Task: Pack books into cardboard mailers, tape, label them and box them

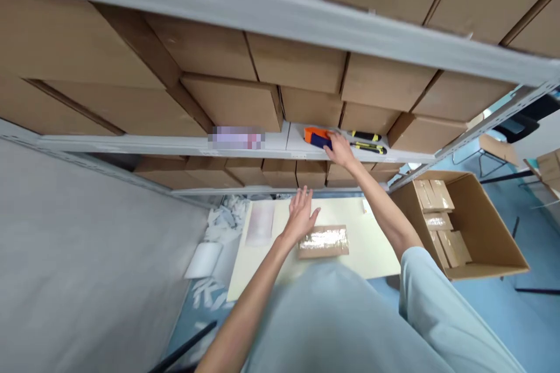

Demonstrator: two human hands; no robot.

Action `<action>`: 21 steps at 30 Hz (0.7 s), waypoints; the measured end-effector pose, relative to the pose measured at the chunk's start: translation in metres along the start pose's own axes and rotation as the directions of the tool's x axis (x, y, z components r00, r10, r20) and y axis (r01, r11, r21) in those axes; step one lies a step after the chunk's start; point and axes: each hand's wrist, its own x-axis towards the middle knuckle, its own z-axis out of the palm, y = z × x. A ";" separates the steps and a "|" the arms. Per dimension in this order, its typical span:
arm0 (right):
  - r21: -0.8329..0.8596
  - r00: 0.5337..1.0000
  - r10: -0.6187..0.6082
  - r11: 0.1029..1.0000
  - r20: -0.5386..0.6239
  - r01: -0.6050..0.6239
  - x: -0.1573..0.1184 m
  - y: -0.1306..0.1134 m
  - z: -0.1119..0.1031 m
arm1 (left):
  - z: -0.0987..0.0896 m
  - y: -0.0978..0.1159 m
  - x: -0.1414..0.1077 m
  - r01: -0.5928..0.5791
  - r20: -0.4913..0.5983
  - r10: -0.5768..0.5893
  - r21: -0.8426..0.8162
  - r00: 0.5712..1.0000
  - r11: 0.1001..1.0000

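On the shelf board (pixel 275 141), my right hand (pixel 339 148) closes over one end of an orange and dark blue tape dispenser (pixel 317 135). Two black and yellow utility knives, one farther back (pixel 366 136) and one nearer (pixel 370 147), lie just right of that hand. My left hand (pixel 301 215) is held over the table, fingers stretched out and nothing in them. Close below it, a small brown carton (pixel 324 242) with shiny clear tape on top lies on the pale tabletop (pixel 367 250).
Brown cartons (pixel 301 61) fill the grey metal shelving in front. A large open carton (pixel 494 233) with several small boxes inside stands at the right. White paper scraps (pixel 225 221) lie left of the table, by a grey wall (pixel 87 256). A sheet (pixel 260 224) lies on the table.
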 end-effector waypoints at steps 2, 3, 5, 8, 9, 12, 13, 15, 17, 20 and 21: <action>0.123 0.985 -0.023 0.991 -0.168 0.044 -0.044 0.014 0.014 | 0.018 -0.020 -0.035 0.134 -0.007 -0.135 -0.053 0.991 0.990; 0.182 0.976 0.002 0.983 -0.219 0.039 -0.075 0.019 0.022 | 0.026 -0.029 -0.053 0.203 -0.014 -0.204 -0.082 0.979 0.976; 0.299 0.968 0.109 0.954 -0.224 -0.038 -0.148 0.022 0.043 | 0.039 -0.043 -0.086 0.333 -0.012 -0.337 -0.132 0.941 0.934; 0.461 0.945 0.319 0.851 -0.076 -0.250 -0.255 0.005 0.079 | 0.056 -0.046 -0.121 0.488 0.020 -0.492 -0.167 0.871 0.857; 0.499 0.926 0.378 0.804 -0.008 -0.324 -0.284 -0.004 0.090 | 0.061 -0.044 -0.127 0.522 0.027 -0.525 -0.170 0.851 0.836; 0.566 0.853 0.486 0.656 0.190 -0.499 -0.334 -0.028 0.124 | 0.074 -0.028 -0.131 0.559 0.037 -0.563 -0.182 0.826 0.809; 0.580 0.829 0.502 0.609 0.245 -0.541 -0.340 -0.033 0.134 | 0.078 -0.022 -0.130 0.559 0.041 -0.562 -0.189 0.826 0.808; 0.593 0.788 0.525 0.537 0.323 -0.600 -0.342 -0.039 0.150 | 0.084 -0.009 -0.124 0.562 0.043 -0.566 -0.202 0.823 0.802; 0.587 0.764 0.541 0.508 0.353 -0.630 -0.338 -0.040 0.162 | 0.089 0.003 -0.119 0.578 0.029 -0.585 -0.200 0.810 0.791; 0.563 0.767 0.534 0.533 0.355 -0.632 -0.333 -0.033 0.173 | 0.092 0.010 -0.114 0.603 -0.010 -0.614 -0.178 0.789 0.778; 0.563 0.772 0.521 0.537 0.363 -0.628 -0.333 -0.029 0.176 | 0.092 0.010 -0.113 0.605 -0.016 -0.617 -0.179 0.787 0.776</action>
